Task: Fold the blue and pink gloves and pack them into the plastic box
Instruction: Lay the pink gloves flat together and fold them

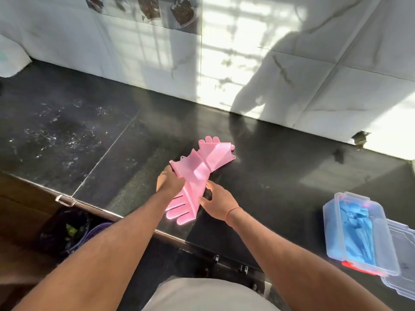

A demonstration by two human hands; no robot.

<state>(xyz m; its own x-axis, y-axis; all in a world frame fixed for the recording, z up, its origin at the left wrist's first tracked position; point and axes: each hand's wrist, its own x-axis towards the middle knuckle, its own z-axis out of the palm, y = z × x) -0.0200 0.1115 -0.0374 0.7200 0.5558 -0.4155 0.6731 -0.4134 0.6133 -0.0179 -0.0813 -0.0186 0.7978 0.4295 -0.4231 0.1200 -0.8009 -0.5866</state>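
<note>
Pink gloves (197,173) between both hands

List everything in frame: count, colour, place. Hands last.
pink gloves: two, pink, overlapping at centre of the counter, both folded over
blue gloves: count unclear, blue, inside the box
box: one, clear plastic, open, near the counter's right end
lid: one, clear, beside the box at the right edge of the frame
counter: one, black stone, along the white tiled wall
wall: white tiles, sunlit, behind the counter
bin: one, dark, on the floor lower left
left hand: on the near pink glove
right hand: at that glove's right edge, fingers loosely spread
</note>
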